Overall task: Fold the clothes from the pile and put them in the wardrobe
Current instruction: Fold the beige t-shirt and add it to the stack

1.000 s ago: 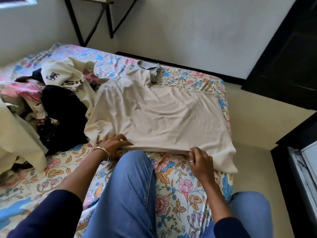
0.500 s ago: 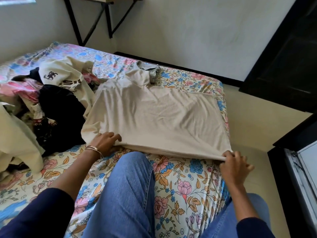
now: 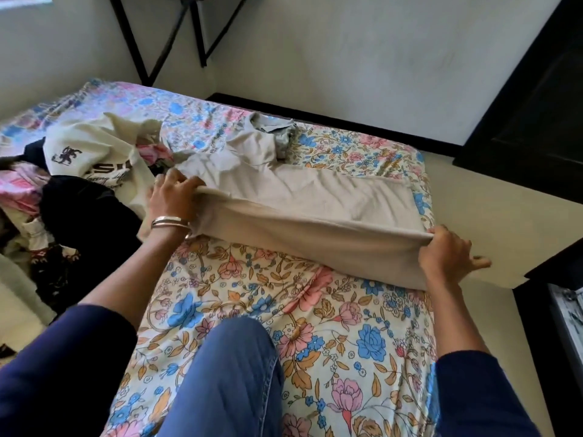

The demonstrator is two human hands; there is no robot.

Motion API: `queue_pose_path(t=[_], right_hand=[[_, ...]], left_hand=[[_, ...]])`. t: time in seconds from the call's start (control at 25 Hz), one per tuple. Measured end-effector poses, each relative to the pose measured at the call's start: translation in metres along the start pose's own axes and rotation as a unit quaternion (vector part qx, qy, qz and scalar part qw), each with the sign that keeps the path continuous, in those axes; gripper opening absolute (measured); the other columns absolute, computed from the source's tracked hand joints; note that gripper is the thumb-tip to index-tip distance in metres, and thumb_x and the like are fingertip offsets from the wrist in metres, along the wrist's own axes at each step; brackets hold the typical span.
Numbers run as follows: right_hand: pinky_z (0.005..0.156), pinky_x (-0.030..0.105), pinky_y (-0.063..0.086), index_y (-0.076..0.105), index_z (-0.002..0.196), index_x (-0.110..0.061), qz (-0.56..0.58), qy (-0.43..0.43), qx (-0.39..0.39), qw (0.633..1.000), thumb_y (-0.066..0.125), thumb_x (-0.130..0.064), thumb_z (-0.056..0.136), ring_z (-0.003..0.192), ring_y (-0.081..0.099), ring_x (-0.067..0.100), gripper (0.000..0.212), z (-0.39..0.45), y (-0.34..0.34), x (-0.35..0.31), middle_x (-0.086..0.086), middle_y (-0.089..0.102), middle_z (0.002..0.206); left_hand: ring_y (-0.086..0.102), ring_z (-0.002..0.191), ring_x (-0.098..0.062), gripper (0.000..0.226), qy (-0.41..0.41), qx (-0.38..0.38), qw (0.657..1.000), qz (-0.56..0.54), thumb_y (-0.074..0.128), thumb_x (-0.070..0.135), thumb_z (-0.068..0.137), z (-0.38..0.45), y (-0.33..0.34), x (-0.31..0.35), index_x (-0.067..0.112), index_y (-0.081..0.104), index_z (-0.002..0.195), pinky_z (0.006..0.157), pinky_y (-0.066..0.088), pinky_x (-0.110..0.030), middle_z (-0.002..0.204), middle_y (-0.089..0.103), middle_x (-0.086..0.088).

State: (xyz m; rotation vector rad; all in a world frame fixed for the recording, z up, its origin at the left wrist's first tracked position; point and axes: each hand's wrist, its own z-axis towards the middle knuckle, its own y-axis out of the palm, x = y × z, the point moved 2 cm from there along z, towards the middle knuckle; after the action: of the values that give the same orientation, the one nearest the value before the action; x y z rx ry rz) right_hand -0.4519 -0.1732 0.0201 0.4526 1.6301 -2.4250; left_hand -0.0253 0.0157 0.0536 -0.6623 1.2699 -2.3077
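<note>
A: What can't you make out here?

B: Quite a bit. The pile of clothes (image 3: 63,190) at the left edge of the bed (image 3: 284,326) runs out of view, so I can't count the pieces. A cream top with dark lettering (image 3: 91,152) lies on it, its print half buried in folds and unreadable. Under it sits a black garment (image 3: 85,212), with pink fabric (image 3: 19,190) beside it, shapes unclear. The dark furniture (image 3: 536,99) at the right is cut off by the picture's edge; whether it is the wardrobe, I can't tell.

A: And the beige shirt (image 3: 315,197)?

B: It lies across the far right part of the bed, its collar end bunched toward the far edge. Its near hem is lifted off the floral sheet, hanging as a taut flap between the two hands. The part beneath the flap is hidden.

A: How are the hands holding it?

B: The left hand (image 3: 172,200), with bangles (image 3: 168,222) at the wrist, has its fingers curled over the hem's left corner, close to the pile. The right hand (image 3: 448,257) pinches the right corner past the bed's right edge, over the floor; its thumb sticks out sideways. The fingertips of both are hidden in the cloth.

A: Anything else?

B: A knee in blue jeans (image 3: 233,373) rests on the near edge of the bed.
</note>
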Motion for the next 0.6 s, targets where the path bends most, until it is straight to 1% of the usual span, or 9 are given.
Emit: queue_pose_path(t=[0.08, 0.2, 0.28, 0.36, 0.4, 0.48, 0.52, 0.56, 0.6], right_hand=[[0.096, 0.053, 0.026, 0.064, 0.105, -0.011, -0.021, -0.008, -0.004, 1.0, 0.058, -0.001, 0.086, 0.111, 0.05, 0.036, 0.022, 0.017, 0.014, -0.002, 0.019, 0.067, 0.105], [0.093, 0.051, 0.03, 0.062, 0.11, -0.012, -0.016, -0.008, -0.007, 1.0, 0.065, 0.003, 0.078, 0.114, 0.047, 0.036, 0.036, 0.01, 0.03, -0.003, 0.02, 0.061, 0.116], [0.092, 0.051, 0.035, 0.063, 0.111, -0.012, 0.014, 0.007, -0.038, 0.999, 0.065, 0.0, 0.08, 0.113, 0.049, 0.038, 0.033, -0.016, 0.039, -0.001, 0.019, 0.061, 0.116], [0.088, 0.052, 0.045, 0.063, 0.11, -0.007, 0.055, 0.07, -0.059, 0.994, 0.064, -0.012, 0.088, 0.109, 0.053, 0.041, 0.022, -0.048, 0.052, 0.009, 0.024, 0.06, 0.113], [0.084, 0.053, 0.049, 0.06, 0.11, -0.002, 0.077, 0.128, -0.064, 0.987, 0.063, -0.019, 0.091, 0.107, 0.054, 0.044, 0.026, -0.063, 0.056, 0.014, 0.028, 0.058, 0.111], [0.081, 0.053, 0.051, 0.052, 0.115, 0.009, 0.122, 0.251, -0.07, 0.958, 0.065, -0.029, 0.092, 0.108, 0.054, 0.048, 0.046, -0.081, 0.058, 0.023, 0.035, 0.055, 0.115], [0.084, 0.053, 0.049, 0.047, 0.12, 0.011, 0.151, 0.302, -0.072, 0.939, 0.067, -0.032, 0.09, 0.111, 0.053, 0.049, 0.056, -0.081, 0.057, 0.026, 0.037, 0.053, 0.119], [0.088, 0.054, 0.048, 0.043, 0.124, 0.012, 0.18, 0.344, -0.074, 0.918, 0.07, -0.032, 0.088, 0.115, 0.052, 0.05, 0.063, -0.076, 0.053, 0.027, 0.038, 0.051, 0.124], [0.092, 0.053, 0.046, 0.041, 0.127, 0.011, 0.207, 0.386, -0.08, 0.895, 0.073, -0.031, 0.086, 0.118, 0.051, 0.05, 0.067, -0.068, 0.052, 0.029, 0.037, 0.049, 0.128]], left_hand=[[0.048, 0.114, -0.042, 0.023, 0.011, -0.015, 0.999, 0.049, 0.058, 0.016, 0.089, 0.035, 0.014, 0.02, 0.015, 0.067, 0.111, 0.095, 0.035, -0.052, 0.118, 0.056, -0.021], [0.049, 0.114, -0.044, 0.031, 0.021, -0.03, 0.996, 0.081, 0.067, 0.018, 0.083, 0.049, 0.036, 0.045, 0.009, 0.064, 0.113, 0.094, 0.036, -0.056, 0.116, 0.056, -0.023], [0.058, 0.099, -0.042, 0.025, 0.042, -0.018, 0.998, 0.034, 0.067, 0.022, 0.086, 0.023, 0.048, 0.056, 0.006, 0.065, 0.105, 0.083, 0.047, -0.054, 0.104, 0.062, -0.022], [0.064, 0.077, -0.034, 0.033, 0.019, -0.085, 0.996, -0.023, 0.058, 0.036, 0.093, -0.013, 0.07, 0.059, 0.004, 0.065, 0.094, 0.068, 0.055, -0.044, 0.086, 0.066, -0.017], [0.063, 0.069, -0.03, 0.041, -0.045, -0.15, 0.987, -0.035, 0.055, 0.044, 0.092, -0.031, 0.082, 0.053, 0.005, 0.065, 0.088, 0.062, 0.053, -0.037, 0.079, 0.065, -0.015], [0.06, 0.069, -0.03, 0.044, -0.259, -0.208, 0.939, -0.087, 0.059, 0.049, 0.088, -0.061, 0.102, 0.03, 0.005, 0.065, 0.086, 0.059, 0.048, -0.033, 0.081, 0.064, -0.014], [0.061, 0.075, -0.032, 0.041, -0.364, -0.199, 0.9, -0.132, 0.062, 0.045, 0.085, -0.07, 0.109, 0.016, 0.005, 0.066, 0.09, 0.063, 0.05, -0.036, 0.089, 0.065, -0.017], [0.063, 0.083, -0.034, 0.038, -0.434, -0.184, 0.861, -0.19, 0.064, 0.039, 0.084, -0.075, 0.115, -0.001, 0.004, 0.066, 0.098, 0.069, 0.054, -0.039, 0.098, 0.066, -0.018], [0.065, 0.09, -0.035, 0.037, -0.467, -0.174, 0.827, -0.259, 0.065, 0.034, 0.085, -0.076, 0.12, -0.012, 0.005, 0.064, 0.108, 0.073, 0.057, -0.041, 0.107, 0.066, -0.017]])
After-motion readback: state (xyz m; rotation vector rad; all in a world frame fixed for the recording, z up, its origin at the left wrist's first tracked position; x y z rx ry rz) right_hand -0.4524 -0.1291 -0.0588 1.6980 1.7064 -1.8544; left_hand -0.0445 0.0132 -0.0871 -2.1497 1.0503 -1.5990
